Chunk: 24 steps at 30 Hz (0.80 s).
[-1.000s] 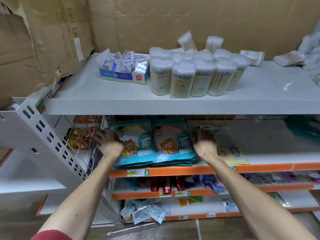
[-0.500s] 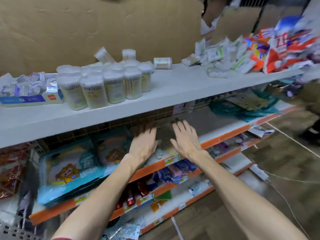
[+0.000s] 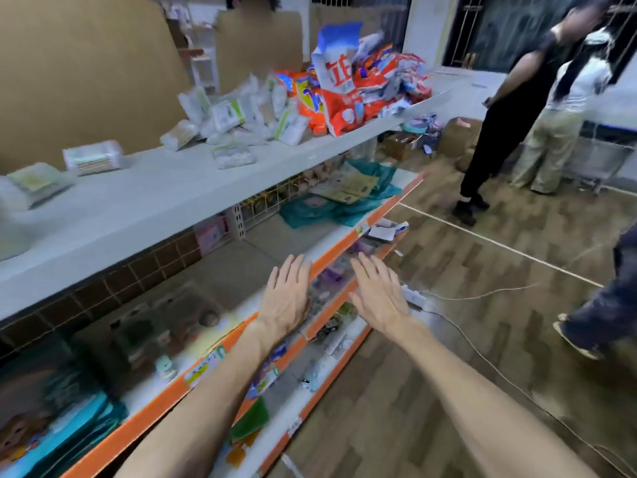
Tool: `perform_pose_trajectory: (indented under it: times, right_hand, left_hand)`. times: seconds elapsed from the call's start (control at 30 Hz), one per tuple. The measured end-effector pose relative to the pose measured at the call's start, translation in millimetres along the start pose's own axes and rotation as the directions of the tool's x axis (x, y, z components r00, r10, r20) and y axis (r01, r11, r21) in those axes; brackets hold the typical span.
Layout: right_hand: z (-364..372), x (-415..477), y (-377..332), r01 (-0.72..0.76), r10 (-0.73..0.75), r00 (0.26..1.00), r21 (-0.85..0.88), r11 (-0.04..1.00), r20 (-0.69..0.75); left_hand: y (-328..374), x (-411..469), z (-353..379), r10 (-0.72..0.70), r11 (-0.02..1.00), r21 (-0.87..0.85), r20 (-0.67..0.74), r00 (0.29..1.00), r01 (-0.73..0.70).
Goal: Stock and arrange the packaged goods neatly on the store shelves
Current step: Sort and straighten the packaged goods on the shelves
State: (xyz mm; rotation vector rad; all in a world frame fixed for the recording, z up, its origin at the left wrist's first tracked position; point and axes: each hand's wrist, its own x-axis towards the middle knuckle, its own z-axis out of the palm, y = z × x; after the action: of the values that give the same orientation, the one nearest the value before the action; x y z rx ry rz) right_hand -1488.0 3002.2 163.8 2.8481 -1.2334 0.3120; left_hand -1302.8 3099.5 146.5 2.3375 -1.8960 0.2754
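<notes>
Shelf lip (image 3: 389, 205) now under left hand (image 3: 286, 300)

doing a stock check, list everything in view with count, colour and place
top shelf: one, white, upper left
clear box: one, pastel contents, left on top shelf
white packs: loose pile, count unclear, mid top shelf
orange bags: heap, count unclear, far end of top shelf
teal packs: several, far end of middle shelf
cardboard: brown, behind top shelf
power strip: one, white, floor by the shelving
bystanders: two, black and beige clothes, upper right
left hand: open, empty, over middle shelf's orange edge
right hand: open, empty, beside it
</notes>
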Motion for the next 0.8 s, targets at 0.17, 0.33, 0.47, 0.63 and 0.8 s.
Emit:
perform_pose_trajectory:
  times: [0.17,0.33,0.47,0.63,0.8]
  right_hand:
    - [-1,21,100,-0.031,0.031,0.999,-0.028,0.999,0.016]
    - [-2,42,191,-0.112,0.113,0.993,-0.047,0.993,0.021]
    - [-4,56,235,-0.105,0.105,0.994,-0.06,0.993,-0.001]
    - [10,76,269,-0.148,0.148,0.989,-0.004,0.989,0.024]
    - [30,99,295,-0.159,0.157,0.986,0.042,0.986,0.055]
  left_hand:
    - [68,86,14,0.028,0.999,-0.038,-0.012,1.0,-0.028]
    - [127,147,31,0.094,0.992,-0.086,-0.002,0.996,-0.093]
    - [155,186,37,0.104,0.99,-0.091,-0.006,0.995,-0.104]
    - [173,225,49,0.113,0.991,-0.075,0.021,0.993,-0.111]
    - [190,269,74,0.104,0.987,-0.124,0.034,0.994,-0.099]
